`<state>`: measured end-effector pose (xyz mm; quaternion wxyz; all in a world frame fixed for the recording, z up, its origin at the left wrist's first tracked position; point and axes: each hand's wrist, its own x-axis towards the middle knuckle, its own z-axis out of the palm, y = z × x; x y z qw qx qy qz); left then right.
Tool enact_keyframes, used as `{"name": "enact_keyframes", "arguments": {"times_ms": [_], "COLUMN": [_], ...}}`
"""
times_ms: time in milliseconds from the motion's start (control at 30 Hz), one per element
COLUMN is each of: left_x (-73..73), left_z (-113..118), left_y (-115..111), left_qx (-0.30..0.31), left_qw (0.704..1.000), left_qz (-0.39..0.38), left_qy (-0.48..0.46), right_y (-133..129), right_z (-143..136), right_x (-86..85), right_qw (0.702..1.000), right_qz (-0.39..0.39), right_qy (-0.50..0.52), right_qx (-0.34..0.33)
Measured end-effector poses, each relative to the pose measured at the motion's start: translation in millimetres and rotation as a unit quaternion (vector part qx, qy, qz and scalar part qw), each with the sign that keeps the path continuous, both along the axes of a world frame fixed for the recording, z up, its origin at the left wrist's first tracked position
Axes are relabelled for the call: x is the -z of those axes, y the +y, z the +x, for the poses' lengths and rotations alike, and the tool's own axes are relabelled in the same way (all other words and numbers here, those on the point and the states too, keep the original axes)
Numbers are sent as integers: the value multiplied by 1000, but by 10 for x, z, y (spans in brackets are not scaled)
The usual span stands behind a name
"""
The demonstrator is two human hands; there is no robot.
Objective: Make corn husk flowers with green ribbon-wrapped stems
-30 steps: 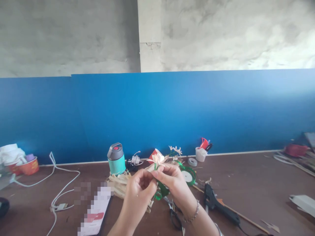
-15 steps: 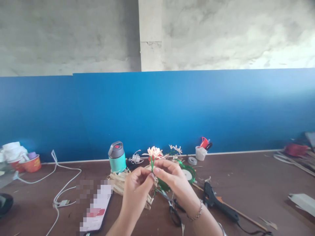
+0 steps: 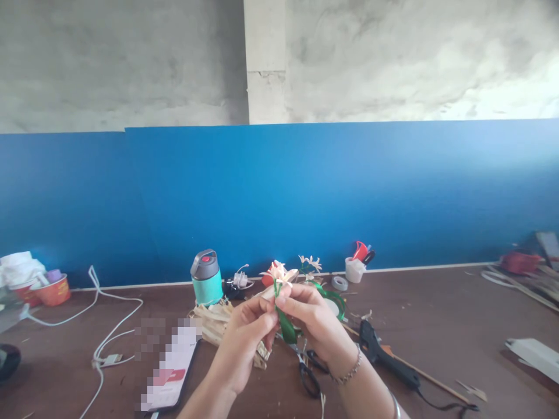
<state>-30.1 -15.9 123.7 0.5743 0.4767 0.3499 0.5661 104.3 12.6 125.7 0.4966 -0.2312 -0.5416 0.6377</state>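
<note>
A handmade flower with whitish petals and thin green stems stands upright between my hands. My left hand is closed, thumb and fingertips pinched at the lower stem. From the other side my right hand pinches the stem just under the petals, its fingers partly hiding it. A strip of green ribbon hangs from between the fingertips; which hand grips it I cannot tell. Beneath the hands lie scissors with black handles. The spool of green ribbon sits behind my right hand.
At right lies a black glue gun beside a thin stick. A phone, a white cable and a turquoise flask are at left. Dry husk-like material lies behind my left hand. A white cup holds tools.
The flower and both hands have shifted slightly right. A green ribbon strip now shows hanging below the fingertips, and my left fingers have moved around the stem.
</note>
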Motion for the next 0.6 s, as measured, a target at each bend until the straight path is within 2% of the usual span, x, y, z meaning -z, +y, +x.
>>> {"name": "enact_keyframes", "arguments": {"times_ms": [233, 400, 600], "left_x": [31, 43, -1], "left_z": [37, 51, 43], "left_y": [15, 13, -15], "left_qx": [-123, -143, -163], "left_qw": [987, 983, 986], "left_qz": [63, 70, 26], "left_qy": [81, 87, 32], "right_y": [-9, -59, -76], "right_z": [-68, -89, -94], "right_x": [5, -61, -63], "right_qw": [997, 994, 995], "right_qz": [-14, -10, 18], "right_qy": [-13, -27, -57], "right_qx": [78, 105, 82]}}
